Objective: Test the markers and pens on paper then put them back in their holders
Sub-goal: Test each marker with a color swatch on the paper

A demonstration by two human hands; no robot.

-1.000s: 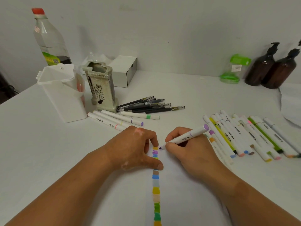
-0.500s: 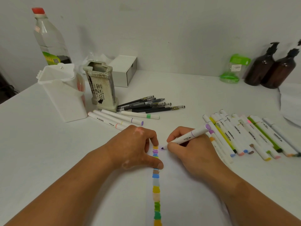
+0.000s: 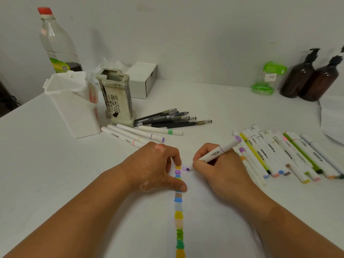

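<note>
Swatch column (image 3: 179,211) of marker colours runs down the paper (image 3: 214,229). Just right of its top end, the right hand (image 3: 219,172) grasps a purple marker (image 3: 221,150) in curled fingers, with the nib touching the sheet at a purple smear. On the column's left, the left hand (image 3: 156,168) grasps nothing. Its fingers are loosely bent, and the index tip and thumb press the paper, the thumb covering part of the column. Beyond the column's top lie 4 white markers (image 3: 134,135) and a bunch of black pens (image 3: 167,120), between it and the ceramic holder (image 3: 117,101) and white plastic holder (image 3: 74,108). Well right of the column lies a row of markers (image 3: 279,155), with 2 brown pump bottles (image 3: 305,77) beyond by the wall.
</note>
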